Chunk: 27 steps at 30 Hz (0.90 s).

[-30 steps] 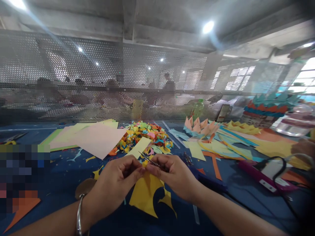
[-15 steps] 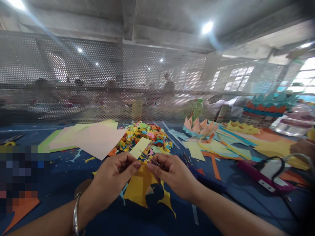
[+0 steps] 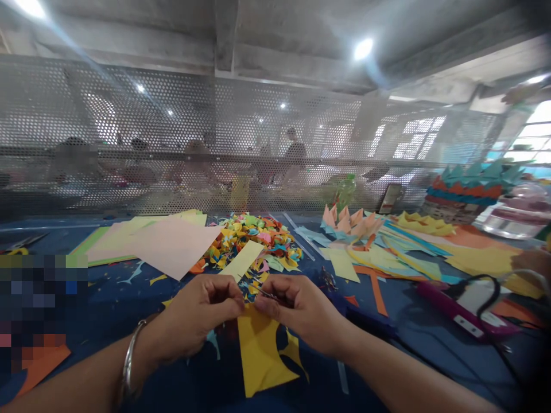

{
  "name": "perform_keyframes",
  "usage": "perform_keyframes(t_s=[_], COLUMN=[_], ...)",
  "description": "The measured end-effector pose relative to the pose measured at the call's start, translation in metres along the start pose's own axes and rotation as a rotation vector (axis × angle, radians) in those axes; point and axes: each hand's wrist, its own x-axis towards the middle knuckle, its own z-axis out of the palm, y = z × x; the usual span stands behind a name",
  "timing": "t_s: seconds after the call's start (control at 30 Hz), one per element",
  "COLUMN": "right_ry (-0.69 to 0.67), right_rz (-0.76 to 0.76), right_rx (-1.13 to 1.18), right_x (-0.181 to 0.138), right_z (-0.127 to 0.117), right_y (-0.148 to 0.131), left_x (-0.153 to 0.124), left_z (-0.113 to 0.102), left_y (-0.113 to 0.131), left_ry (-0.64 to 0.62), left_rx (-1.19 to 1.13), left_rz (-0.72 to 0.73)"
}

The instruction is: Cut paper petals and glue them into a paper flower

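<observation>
My left hand [image 3: 206,312] is closed, thumb and fingertips pinched at the top left corner of a yellow sheet of paper [image 3: 260,355]. The sheet hangs toward me and has a rounded cut-out on its right side. Closed as well, my right hand [image 3: 297,304] holds a thin pointed metal tool [image 3: 267,294], perhaps small scissors, mostly hidden by the fingers. Its thumb is by the sheet's top edge. Just beyond the hands lies a pale yellow strip [image 3: 241,259], in front of a heap of small coloured paper pieces [image 3: 253,229].
Stacked pink and green sheets [image 3: 172,246] lie at the left. Folded peach paper points [image 3: 344,221], paper strips and a purple power strip [image 3: 465,315] with cables are on the right. A perforated metal screen [image 3: 172,126] stands behind the table.
The yellow sheet has swung to hang straighter and lower below my hands. Both hands have dropped slightly, and less of the metal tool shows.
</observation>
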Motion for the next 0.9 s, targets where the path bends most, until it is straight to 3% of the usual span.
perform_keyframes(t_s=[0.23,0.37,0.5,0.6,0.7,0.77,0.83,0.9], right_ry=[-0.009,0.017,0.047,0.071,0.17,0.249,0.278,0.256], right_rz=[-0.006,-0.004,-0.003,-0.005,-0.012,-0.005,0.016,0.038], right_rx=[-0.009,0.026,0.021,0.066,0.105,0.111,0.116,0.13], right_x=[0.0,0.001,0.002,0.002,0.002,0.002,0.001,0.001], right_z=[0.0,-0.001,-0.001,-0.001,-0.002,-0.003,-0.003,-0.001], right_y=[0.001,-0.001,0.0,0.0,-0.001,-0.002,-0.002,-0.002], left_x=[0.0,-0.002,-0.002,0.0,0.0,-0.004,-0.009,-0.015], left_z=[0.003,0.004,0.004,0.003,0.0,-0.001,-0.002,-0.001], left_y=[0.003,0.004,0.003,0.001,0.002,0.006,0.011,0.014], left_ry=[0.012,0.034,-0.052,-0.04,0.058,0.2,0.36,0.43], left_rx=[0.114,0.08,0.02,-0.005,0.021,0.162,0.418,0.697], left_rz=[0.089,0.091,0.033,0.058,0.117,0.202,0.369,0.631])
